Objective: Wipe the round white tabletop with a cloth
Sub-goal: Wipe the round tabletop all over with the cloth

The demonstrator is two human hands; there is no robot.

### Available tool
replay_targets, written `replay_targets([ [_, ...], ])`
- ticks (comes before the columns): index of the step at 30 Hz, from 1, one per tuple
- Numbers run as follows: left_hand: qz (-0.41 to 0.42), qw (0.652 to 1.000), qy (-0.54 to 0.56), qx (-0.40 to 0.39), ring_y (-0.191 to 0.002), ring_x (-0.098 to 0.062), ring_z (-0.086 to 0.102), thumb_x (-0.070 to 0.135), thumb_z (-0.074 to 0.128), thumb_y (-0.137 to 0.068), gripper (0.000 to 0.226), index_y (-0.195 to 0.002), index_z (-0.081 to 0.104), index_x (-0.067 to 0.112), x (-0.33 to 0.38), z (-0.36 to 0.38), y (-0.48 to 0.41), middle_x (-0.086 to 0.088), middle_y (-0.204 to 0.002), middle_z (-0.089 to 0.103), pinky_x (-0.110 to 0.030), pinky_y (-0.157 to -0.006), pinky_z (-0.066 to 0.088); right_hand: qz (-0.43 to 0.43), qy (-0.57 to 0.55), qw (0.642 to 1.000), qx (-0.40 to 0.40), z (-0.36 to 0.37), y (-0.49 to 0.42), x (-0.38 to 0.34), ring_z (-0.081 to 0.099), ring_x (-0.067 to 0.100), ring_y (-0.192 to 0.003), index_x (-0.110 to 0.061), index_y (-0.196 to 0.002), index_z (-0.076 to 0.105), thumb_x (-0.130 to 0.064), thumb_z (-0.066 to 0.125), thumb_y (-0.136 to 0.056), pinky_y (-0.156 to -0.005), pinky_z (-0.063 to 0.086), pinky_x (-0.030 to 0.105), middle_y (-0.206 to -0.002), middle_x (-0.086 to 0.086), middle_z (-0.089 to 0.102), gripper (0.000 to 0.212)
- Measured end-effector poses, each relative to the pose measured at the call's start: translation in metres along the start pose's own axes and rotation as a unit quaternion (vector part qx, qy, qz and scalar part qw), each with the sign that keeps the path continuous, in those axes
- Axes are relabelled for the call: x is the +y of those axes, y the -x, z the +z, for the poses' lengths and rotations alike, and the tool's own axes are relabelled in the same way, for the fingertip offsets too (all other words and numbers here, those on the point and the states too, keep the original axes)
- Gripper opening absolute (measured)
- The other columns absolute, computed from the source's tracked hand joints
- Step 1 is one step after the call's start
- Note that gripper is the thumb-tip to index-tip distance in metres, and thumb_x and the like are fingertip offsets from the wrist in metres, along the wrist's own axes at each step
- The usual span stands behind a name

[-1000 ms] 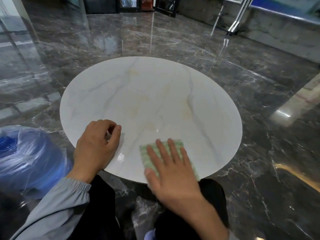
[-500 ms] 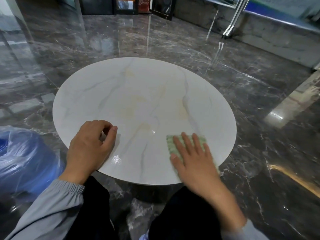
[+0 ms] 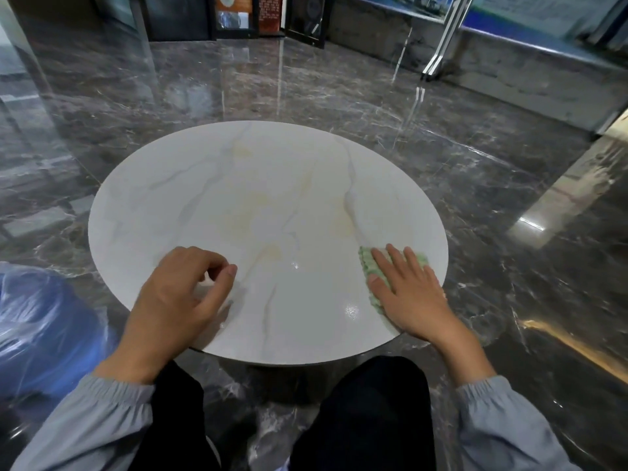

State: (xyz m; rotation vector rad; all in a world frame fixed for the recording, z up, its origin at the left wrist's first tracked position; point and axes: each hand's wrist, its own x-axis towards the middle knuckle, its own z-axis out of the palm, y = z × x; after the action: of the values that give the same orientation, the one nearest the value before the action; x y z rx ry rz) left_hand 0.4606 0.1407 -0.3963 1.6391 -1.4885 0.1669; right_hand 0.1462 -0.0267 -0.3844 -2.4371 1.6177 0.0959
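Green cloth [image 3: 366, 265] lies under the right hand [image 3: 413, 295], fingers straight, slightly spread, near the tabletop [image 3: 272, 198] edge. Left hand [image 3: 176, 297] rests there, fingers curled, holding nothing.

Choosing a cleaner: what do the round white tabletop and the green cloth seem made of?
The round white tabletop looks like polished marble or a marble-look slab: grey and yellowish veins, glossy highlights. The pale green cloth looks like microfibre or terry: a ribbed, nubby pile shows beside the right hand pressing it.
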Motion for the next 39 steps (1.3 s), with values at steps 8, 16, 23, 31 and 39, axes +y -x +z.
replay_targets([
  [8,0.11,0.99,0.004,-0.085,-0.071,-0.02,0.051,0.027,0.062,-0.102,0.023,-0.083,0.067,0.016,0.055,0.043,0.023,0.005,-0.077,0.056,-0.042,-0.066,0.046,-0.193,-0.013,0.98,0.041,0.036,0.053,-0.054,-0.023,0.001,-0.153,-0.058,-0.157,-0.006,-0.072,0.007,-0.1,-0.123,-0.014,0.033,-0.168,-0.027,-0.012,0.061],
  [16,0.089,0.99,-0.018,-0.105,-0.071,-0.015,0.05,0.033,0.062,-0.099,0.019,-0.085,0.066,0.021,0.053,0.044,0.025,0.01,-0.079,0.054,-0.037,-0.065,0.046,0.059,-0.06,0.996,0.007,-0.011,-0.042,0.065,-0.017,0.015,-0.157,-0.044,-0.163,0.005,-0.059,0.023,-0.106,-0.127,-0.005,0.05,-0.172,-0.013,-0.006,0.062],
  [23,0.061,0.992,-0.035,-0.107,-0.071,-0.016,0.047,0.033,0.064,-0.098,0.018,-0.084,0.063,0.021,0.054,0.05,0.025,0.008,-0.077,0.051,-0.038,-0.064,0.045,-0.144,0.039,0.988,0.029,0.029,0.0,-0.034,-0.028,0.011,-0.153,-0.053,-0.157,-0.014,-0.067,0.0,-0.096,-0.123,-0.019,0.042,-0.168,-0.021,-0.02,0.064],
  [31,0.06,0.99,-0.036,-0.126,-0.072,-0.016,0.048,0.033,0.064,-0.098,0.017,-0.085,0.064,0.022,0.057,0.044,0.023,0.009,-0.079,0.052,-0.036,-0.066,0.045,-0.064,0.006,0.998,0.028,0.001,-0.049,0.03,-0.011,0.01,-0.157,-0.053,-0.16,0.002,-0.065,0.017,-0.103,-0.125,-0.001,0.041,-0.17,-0.02,-0.004,0.06],
  [39,0.046,0.991,-0.034,-0.122,-0.071,-0.017,0.049,0.032,0.065,-0.097,0.019,-0.083,0.066,0.02,0.061,0.043,0.021,0.007,-0.076,0.054,-0.038,-0.064,0.046,0.042,-0.006,0.999,0.003,-0.006,-0.06,0.034,-0.02,0.014,-0.156,-0.05,-0.161,-0.006,-0.061,0.011,-0.104,-0.125,-0.007,0.054,-0.17,-0.017,-0.015,0.06],
])
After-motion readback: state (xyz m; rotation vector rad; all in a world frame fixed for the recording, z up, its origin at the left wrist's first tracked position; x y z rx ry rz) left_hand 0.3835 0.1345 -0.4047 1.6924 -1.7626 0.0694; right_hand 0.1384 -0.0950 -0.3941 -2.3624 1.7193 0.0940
